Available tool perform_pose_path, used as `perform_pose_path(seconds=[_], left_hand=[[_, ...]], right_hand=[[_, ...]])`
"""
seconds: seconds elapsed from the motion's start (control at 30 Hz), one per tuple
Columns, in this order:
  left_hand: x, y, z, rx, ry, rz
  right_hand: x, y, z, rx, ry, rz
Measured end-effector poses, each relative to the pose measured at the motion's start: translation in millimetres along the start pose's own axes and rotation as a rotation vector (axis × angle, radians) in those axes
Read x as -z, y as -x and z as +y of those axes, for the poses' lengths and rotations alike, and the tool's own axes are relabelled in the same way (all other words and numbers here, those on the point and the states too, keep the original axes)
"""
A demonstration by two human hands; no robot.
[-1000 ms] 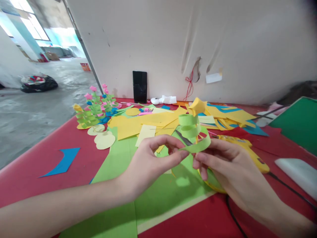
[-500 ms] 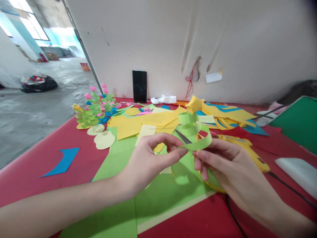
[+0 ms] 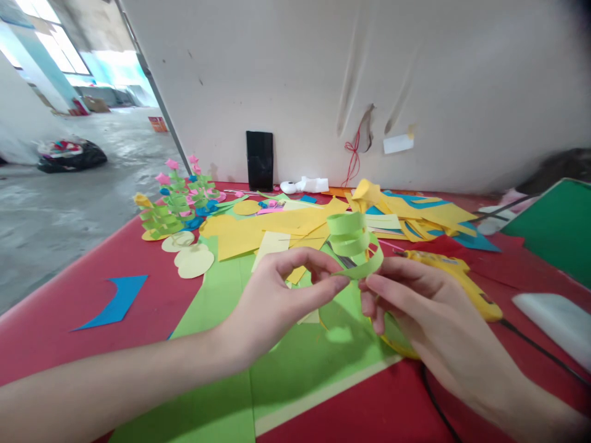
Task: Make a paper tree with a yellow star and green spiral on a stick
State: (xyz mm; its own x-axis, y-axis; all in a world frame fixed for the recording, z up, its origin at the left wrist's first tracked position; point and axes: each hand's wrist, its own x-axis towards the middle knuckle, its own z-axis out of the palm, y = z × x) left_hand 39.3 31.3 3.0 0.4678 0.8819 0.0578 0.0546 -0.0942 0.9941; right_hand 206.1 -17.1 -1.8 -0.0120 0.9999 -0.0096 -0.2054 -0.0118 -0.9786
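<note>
Pinched between the thumb and fingers of my left hand (image 3: 295,295) is the loose end of a green paper strip (image 3: 347,246), which coils upward in several loops. A folded yellow paper star (image 3: 366,192) tops the coil. My right hand (image 3: 415,307) grips the lower part of this paper tree, its fingers closed around the stem under the coil. Below and partly behind that hand shows a yellow-rimmed round base (image 3: 401,347). Green paper sheets (image 3: 221,363) lie flat beneath both hands. Behind the coil, dark scissors-like blades (image 3: 339,253) are mostly hidden.
Finished paper trees (image 3: 182,200) stand at the back left, near cream paper cutouts (image 3: 194,261). A yellow glue gun (image 3: 462,277) with a black cord lies right. Yellow sheets (image 3: 272,224) cover the back, before a black phone (image 3: 260,161). A blue scrap (image 3: 115,301) lies left.
The star and coil have turned and tilted slightly, and the loops sit a little further left and tighter. Both hands keep their hold almost in the same place.
</note>
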Motion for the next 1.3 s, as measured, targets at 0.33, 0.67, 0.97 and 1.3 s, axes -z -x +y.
perform_pose_path(seconds=[0.33, 0.67, 0.97, 1.3], left_hand=[[1.2, 0, 2, -0.02, -0.023, 0.022], [3.2, -9, -11, -0.085, -0.001, 0.167], [2.5, -7, -14, -0.019, 0.292, 0.291], [-8.7, 11, -11, 0.0, 0.347, 0.058]], right_hand=[[-2, 1, -2, 0.017, 0.006, 0.016], [-2, 1, -2, 0.052, 0.019, 0.073], [-3, 0, -5, 0.128, 0.022, 0.201], [-2, -1, -3, 0.168, 0.047, 0.273]])
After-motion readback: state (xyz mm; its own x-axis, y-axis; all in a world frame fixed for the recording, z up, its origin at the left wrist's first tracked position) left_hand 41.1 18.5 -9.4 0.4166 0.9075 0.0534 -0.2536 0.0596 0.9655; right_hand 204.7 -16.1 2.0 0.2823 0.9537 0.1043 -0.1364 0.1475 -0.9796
